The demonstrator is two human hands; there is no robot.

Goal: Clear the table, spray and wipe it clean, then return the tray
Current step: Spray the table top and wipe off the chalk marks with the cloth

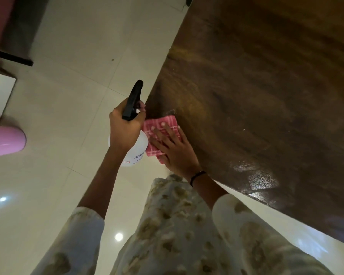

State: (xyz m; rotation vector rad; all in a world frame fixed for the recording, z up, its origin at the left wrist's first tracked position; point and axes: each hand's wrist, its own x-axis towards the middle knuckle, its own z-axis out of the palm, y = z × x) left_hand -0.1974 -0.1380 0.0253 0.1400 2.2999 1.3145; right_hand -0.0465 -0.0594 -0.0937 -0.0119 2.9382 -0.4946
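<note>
Wiping was underway: cloth (160, 133) pressed flat by right hand (175, 149) at table (256, 96) corner, seven o'clock. Bottle (134, 149) was gripped by left hand (125, 126). Strokes toward one o'clock seemed needed next.

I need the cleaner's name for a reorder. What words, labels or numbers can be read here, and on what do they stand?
Boxed black print on the spray bottle: starts "KE", the rest hidden behind the cloth and blurred.
Smaller black lines under it: too blurred to read.
Small red-edged mark lower on the bottle: too small to read.
No other text in view.
</note>
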